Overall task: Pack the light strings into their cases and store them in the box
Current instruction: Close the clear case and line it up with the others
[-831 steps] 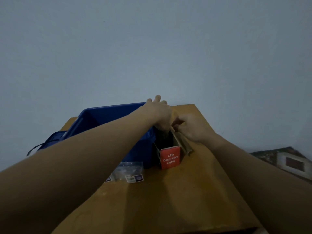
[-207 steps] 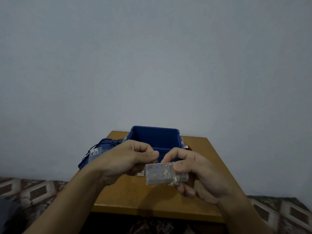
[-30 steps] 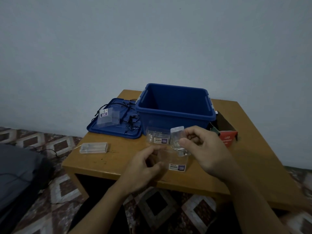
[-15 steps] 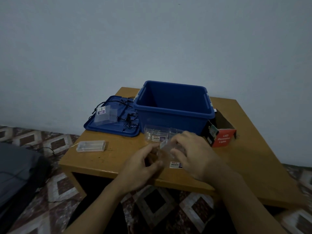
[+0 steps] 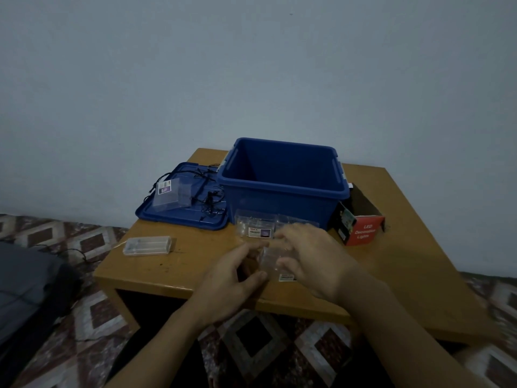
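**Near edge of table: both hands down on the clear case**

- Change: a second ago the right hand [image 5: 310,261] was lifted off the table [image 5: 405,275], pinching a small clear bundle. It has since come down to the near edge and now lies over the clear case [image 5: 270,257], meeting the left hand [image 5: 235,278].
- Reading: this looks like the loading step, with the bundle going into the case's mouth. Nothing is stored yet. The blue box [image 5: 279,186] at the far edge shows only bare inner walls from this angle.
- Left hand: thumb [image 5: 258,275] and forefinger curl round the left end of the clear case and steady it on the wood. The other fingers are tucked behind.
- Right hand: fingers [image 5: 288,236] are bent and slightly spread over the top of the case, and blurred by motion. Cannot tell whether they pinch the bundle or only press; the bundle itself is hidden under the palm.
- The case's label [image 5: 287,277] shows just below the right hand, close to the near edge.
- Still to do: a second case [image 5: 257,229] lies against the box front. A third case [image 5: 170,196] sits on the blue lid [image 5: 156,217] at the far left corner, with a loose black light string [image 5: 208,198] beside it. A clear battery holder [image 5: 147,245] rests near the left edge.
- A red carton [image 5: 363,233] stands open to the right of the box.
- Judgement: early to mid task, with several strings still unpacked.
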### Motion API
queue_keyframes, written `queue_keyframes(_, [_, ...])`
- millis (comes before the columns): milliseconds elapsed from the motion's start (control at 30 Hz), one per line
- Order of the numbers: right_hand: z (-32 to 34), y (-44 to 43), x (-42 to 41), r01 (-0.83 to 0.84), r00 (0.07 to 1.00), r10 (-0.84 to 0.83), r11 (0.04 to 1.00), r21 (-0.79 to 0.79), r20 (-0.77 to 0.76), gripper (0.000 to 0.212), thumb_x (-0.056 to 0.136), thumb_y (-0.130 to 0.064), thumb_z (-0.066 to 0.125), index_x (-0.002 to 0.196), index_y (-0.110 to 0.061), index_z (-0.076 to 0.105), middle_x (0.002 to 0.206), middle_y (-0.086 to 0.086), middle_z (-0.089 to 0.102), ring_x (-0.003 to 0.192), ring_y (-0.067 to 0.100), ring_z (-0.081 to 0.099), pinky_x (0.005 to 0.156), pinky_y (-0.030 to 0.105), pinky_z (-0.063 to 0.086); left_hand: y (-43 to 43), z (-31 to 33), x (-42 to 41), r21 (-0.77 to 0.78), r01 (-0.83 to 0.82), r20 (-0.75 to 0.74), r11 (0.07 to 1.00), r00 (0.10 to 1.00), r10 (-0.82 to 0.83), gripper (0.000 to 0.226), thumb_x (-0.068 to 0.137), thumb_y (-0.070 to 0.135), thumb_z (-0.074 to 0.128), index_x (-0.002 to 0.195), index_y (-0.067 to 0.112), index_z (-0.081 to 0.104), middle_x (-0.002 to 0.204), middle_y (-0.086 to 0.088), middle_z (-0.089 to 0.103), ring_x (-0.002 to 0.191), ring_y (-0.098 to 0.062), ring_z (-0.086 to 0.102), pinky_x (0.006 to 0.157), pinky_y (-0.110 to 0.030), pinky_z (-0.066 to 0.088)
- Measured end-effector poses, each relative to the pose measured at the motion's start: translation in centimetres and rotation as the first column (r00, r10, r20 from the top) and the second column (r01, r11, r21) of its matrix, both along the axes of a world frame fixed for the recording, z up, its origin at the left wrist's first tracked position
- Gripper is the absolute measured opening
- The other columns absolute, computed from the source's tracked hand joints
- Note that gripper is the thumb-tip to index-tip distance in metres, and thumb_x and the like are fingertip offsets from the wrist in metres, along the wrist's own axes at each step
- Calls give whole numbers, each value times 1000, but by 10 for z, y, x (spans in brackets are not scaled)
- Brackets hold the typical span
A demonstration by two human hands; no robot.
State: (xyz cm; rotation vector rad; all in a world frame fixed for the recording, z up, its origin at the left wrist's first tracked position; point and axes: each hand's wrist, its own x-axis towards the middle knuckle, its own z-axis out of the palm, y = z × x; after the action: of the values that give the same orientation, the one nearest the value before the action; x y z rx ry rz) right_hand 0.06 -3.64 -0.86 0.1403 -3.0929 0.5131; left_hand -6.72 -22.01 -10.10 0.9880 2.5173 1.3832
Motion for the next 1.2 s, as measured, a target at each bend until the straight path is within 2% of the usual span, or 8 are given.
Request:
queue_keyframes(333, [-39,14,7,-31,983,15,996,-83,-185,17,99,-42,57,99,-31,70,105,-19,38,101,-5,35,82,13,32,0,-4,9,-43,14,-303,999,953,-27,20,98,38,58,116,41,49,100,26,51,95,-2,52,78,-28,45])
queue_keyframes(500, [-57,17,10,35,960,-116,953,-302,-254,15,97,-36,63,101,-30,76,108,-15,48,102,-5,45,79,8,36,2,-1,9,48,30,-210,998,977,-19,14,96,38,59,109,39,54,98,21,58,87,-10,58,73,-35,50])
queue_keyframes(600, [-62,13,8,217,884,-414,773,-596,-215,5,94,-26,69,91,-28,66,97,-13,60,91,-1,58,71,12,45,3,0,9,167,-8,-55,986,998,17,5,99,34,59,104,37,59,99,16,63,87,-12,62,72,-36,52])
queue_keyframes(700, [-62,12,2,367,865,-492,493,-789,95,7,95,-28,69,91,-22,67,90,-2,72,87,12,69,80,36,60,3,-1,7,241,-76,27,968,997,71,6,99,29,59,101,35,59,91,17,64,76,-5,59,65,-23,45])
queue_keyframes(800, [-58,13,-4,400,893,-410,537,-743,185,23,98,-32,63,85,-19,76,92,7,76,90,30,71,87,54,55,3,0,6,337,-139,149,931,984,93,25,96,28,64,115,39,51,101,13,68,84,-10,67,67,-32,53])
queue_keyframes(900, [-56,8,-12,338,917,-377,549,-764,134,17,98,-22,63,89,-23,77,94,3,75,91,23,70,78,41,59,4,2,0,381,-273,335,883,931,143,54,90,23,72,133,37,43,103,3,73,84,-23,72,73,-46,60])
queue_keyframes(1000, [-63,-3,-17,240,914,-404,437,-867,49,19,99,-13,61,100,-28,74,100,-8,75,92,4,69,72,19,52,6,7,-6,405,-323,429,856,893,134,61,89,15,72,142,24,42,97,-4,74,73,-18,70,68,-33,58])
queue_keyframes(1200, [-75,-4,-13,177,916,-399,317,-932,38,30,100,-9,57,95,-28,80,101,-8,77,98,9,71,84,29,54,1,4,-2,406,-226,306,885,947,101,27,93,36,65,120,34,65,87,-8,71,69,-20,66,64,-21,51])
